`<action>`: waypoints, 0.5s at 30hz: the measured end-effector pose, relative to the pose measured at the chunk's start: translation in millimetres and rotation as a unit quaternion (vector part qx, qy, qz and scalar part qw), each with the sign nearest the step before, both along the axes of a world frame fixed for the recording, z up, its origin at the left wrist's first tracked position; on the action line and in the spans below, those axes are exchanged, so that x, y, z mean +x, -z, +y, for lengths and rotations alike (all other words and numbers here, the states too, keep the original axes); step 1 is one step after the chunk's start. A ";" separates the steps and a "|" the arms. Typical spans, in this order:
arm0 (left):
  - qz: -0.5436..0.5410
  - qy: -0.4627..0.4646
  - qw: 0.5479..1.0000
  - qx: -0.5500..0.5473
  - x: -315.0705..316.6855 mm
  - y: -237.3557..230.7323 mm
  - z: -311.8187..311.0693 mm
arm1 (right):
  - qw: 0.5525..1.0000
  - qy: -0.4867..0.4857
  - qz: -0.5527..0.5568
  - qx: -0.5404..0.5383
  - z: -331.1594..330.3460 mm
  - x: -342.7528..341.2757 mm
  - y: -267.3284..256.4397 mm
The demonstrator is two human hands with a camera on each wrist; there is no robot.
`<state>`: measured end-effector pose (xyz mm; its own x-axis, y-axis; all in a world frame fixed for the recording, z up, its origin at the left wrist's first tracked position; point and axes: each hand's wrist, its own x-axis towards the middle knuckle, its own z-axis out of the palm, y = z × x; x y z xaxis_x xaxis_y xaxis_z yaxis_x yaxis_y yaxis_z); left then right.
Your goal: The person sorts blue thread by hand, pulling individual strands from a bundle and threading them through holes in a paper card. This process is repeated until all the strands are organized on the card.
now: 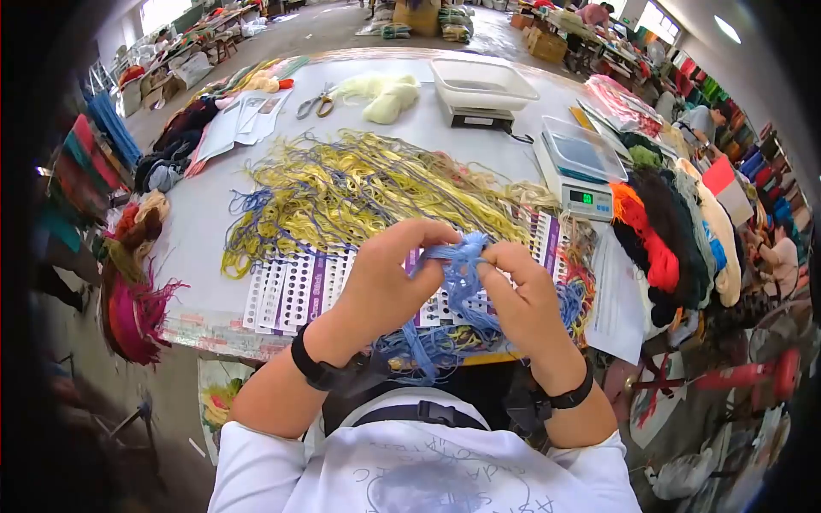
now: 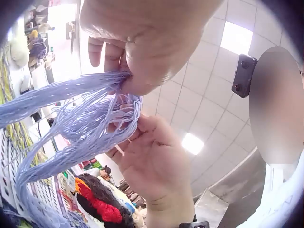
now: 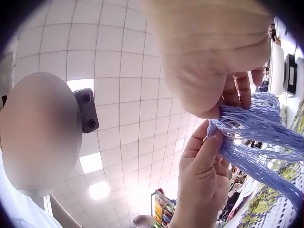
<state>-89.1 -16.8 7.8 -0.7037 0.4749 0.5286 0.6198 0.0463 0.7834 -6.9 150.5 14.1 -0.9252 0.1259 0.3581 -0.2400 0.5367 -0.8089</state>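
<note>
A hank of light blue embroidery thread [image 1: 464,272] is raised between both hands over the table's front edge. My left hand [image 1: 389,269] pinches one end of it between thumb and fingers; in the left wrist view the strands spread out from this grip. Close beside it, my right hand [image 1: 523,295] pinches the looped top, thumb against fingertips. The hank's lower strands hang toward a pile of blue thread [image 1: 419,352] at the edge. Behind the hands lie white punched thread cards [image 1: 278,295] with purple print, partly covered by a wide heap of yellow and purple thread [image 1: 342,192].
A digital scale [image 1: 588,198] with a clear tray stands at right, and another scale [image 1: 479,118] with a white tub is at the back. Scissors [image 1: 316,104] lie near pale yellow yarn [image 1: 380,94]. Coloured skeins [image 1: 658,248] line the right edge; magenta thread [image 1: 137,316] hangs at left.
</note>
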 end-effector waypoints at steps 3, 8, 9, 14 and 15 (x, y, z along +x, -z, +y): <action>-0.202 0.097 0.970 0.097 -5.5 2.5 -0.9 | 0.988 -0.024 -0.062 -0.136 1.5 -3.1 0.7; -0.296 0.173 0.931 0.123 -3.8 7.5 2.6 | 0.964 -0.049 -0.092 -0.244 0.8 -6.7 1.9; -0.294 0.174 0.932 0.123 -3.2 6.9 2.7 | 0.962 -0.048 -0.082 -0.255 -1.2 -6.5 -2.0; -0.310 0.180 0.924 0.133 -0.6 4.8 4.4 | 0.959 -0.036 -0.098 -0.262 -3.5 -7.5 -3.7; -0.309 0.181 0.924 0.132 -1.2 3.1 3.6 | 0.960 -0.031 -0.102 -0.258 -2.8 -7.5 -3.7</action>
<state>-90.3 -13.1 4.6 -0.7303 0.6500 0.2100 -0.0130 -0.3206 0.9471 -14.4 147.7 17.8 -0.9809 0.1803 0.0733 -0.0671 0.0406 -0.9969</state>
